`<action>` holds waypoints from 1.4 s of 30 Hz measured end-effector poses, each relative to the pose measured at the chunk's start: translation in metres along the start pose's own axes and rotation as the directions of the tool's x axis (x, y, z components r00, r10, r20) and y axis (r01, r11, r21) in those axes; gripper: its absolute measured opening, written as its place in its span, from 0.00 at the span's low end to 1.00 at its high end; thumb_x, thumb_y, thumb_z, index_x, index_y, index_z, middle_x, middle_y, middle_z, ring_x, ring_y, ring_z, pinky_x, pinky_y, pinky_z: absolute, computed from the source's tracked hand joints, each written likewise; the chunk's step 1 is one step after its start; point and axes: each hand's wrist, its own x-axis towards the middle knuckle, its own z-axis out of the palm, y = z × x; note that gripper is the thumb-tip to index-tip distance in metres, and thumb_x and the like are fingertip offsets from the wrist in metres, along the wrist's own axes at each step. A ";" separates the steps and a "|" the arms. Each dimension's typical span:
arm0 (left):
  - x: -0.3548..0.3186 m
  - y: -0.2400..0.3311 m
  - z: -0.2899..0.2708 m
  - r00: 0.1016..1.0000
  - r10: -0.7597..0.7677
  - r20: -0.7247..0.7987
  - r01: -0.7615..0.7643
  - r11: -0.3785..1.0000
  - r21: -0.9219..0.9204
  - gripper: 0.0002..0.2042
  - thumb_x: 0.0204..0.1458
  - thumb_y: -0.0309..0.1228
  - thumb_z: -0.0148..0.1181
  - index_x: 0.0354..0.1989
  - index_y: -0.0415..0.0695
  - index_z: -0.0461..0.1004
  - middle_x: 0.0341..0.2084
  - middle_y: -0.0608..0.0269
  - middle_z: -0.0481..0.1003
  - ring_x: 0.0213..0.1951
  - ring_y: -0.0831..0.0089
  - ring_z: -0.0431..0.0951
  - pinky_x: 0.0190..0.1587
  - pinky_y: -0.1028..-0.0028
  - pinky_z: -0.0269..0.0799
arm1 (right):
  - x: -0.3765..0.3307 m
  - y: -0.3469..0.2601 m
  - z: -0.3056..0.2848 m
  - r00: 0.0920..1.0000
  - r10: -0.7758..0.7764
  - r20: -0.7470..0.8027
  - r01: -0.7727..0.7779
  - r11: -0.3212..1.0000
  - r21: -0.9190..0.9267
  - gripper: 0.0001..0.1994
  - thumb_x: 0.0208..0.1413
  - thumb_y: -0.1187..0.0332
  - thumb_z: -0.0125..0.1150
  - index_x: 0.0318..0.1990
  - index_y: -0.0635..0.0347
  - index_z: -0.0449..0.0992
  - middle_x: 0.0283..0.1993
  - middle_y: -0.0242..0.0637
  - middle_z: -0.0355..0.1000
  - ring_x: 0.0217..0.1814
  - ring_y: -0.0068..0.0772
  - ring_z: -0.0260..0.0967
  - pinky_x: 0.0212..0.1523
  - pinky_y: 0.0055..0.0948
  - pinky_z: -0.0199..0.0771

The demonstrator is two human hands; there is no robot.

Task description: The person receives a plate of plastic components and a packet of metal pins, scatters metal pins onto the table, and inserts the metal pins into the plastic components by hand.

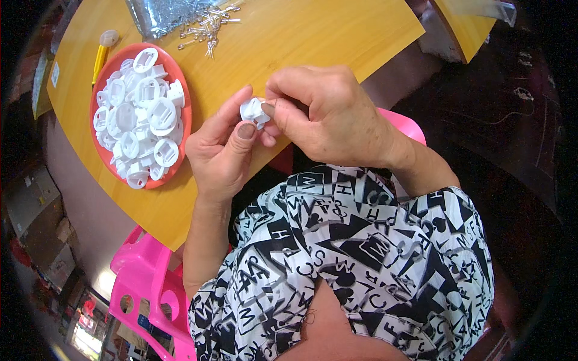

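Note:
Over the table's near edge, my left hand (226, 141) grips a small white plastic part (251, 112) between thumb and fingers. My right hand (328, 114) closes on the same part from the other side, its thumb pressed against it. Whether the right fingers also pinch something smaller is hidden. To the left, a red oval plate (187, 90) is heaped with similar round white plastic parts (161, 117). Beyond my hands lies a loose pile of small metal pins with bulb-like ends (211, 25), beside a clear plastic bag (159, 15) of more such pieces.
The yellow wooden table (313, 36) has a curved edge. A yellow-handled tool (98, 63) lies behind the plate, near a small round pale piece (108, 38). Pink plastic chairs (141, 271) stand at the lower left and behind my right arm. Another yellow surface (466, 30) is at the far right.

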 end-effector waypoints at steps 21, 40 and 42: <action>0.003 0.007 -0.005 0.992 -0.114 0.062 0.124 0.971 -0.203 0.21 0.62 0.31 0.47 0.59 0.28 0.60 0.43 0.44 0.73 0.37 0.63 0.77 0.37 0.72 0.74 | 0.003 -0.001 -0.009 0.987 0.071 0.141 -0.098 0.977 0.191 0.07 0.51 0.82 0.55 0.38 0.68 0.74 0.32 0.38 0.73 0.32 0.25 0.73 0.34 0.22 0.72; 0.003 0.007 -0.008 0.987 -0.119 0.110 0.140 0.968 -0.209 0.20 0.62 0.30 0.47 0.58 0.28 0.62 0.40 0.44 0.73 0.37 0.62 0.77 0.37 0.73 0.74 | 0.002 0.000 -0.007 0.976 -0.200 0.085 0.207 0.975 -0.083 0.12 0.44 0.85 0.57 0.39 0.68 0.74 0.30 0.43 0.72 0.31 0.41 0.74 0.32 0.28 0.74; 0.003 0.007 -0.007 0.986 -0.119 0.113 0.141 0.968 -0.206 0.20 0.62 0.30 0.47 0.58 0.28 0.62 0.40 0.44 0.74 0.37 0.63 0.77 0.37 0.73 0.74 | 0.001 0.001 -0.007 0.970 -0.224 0.094 0.234 0.966 -0.111 0.13 0.44 0.85 0.56 0.39 0.68 0.74 0.30 0.43 0.72 0.32 0.42 0.74 0.32 0.28 0.74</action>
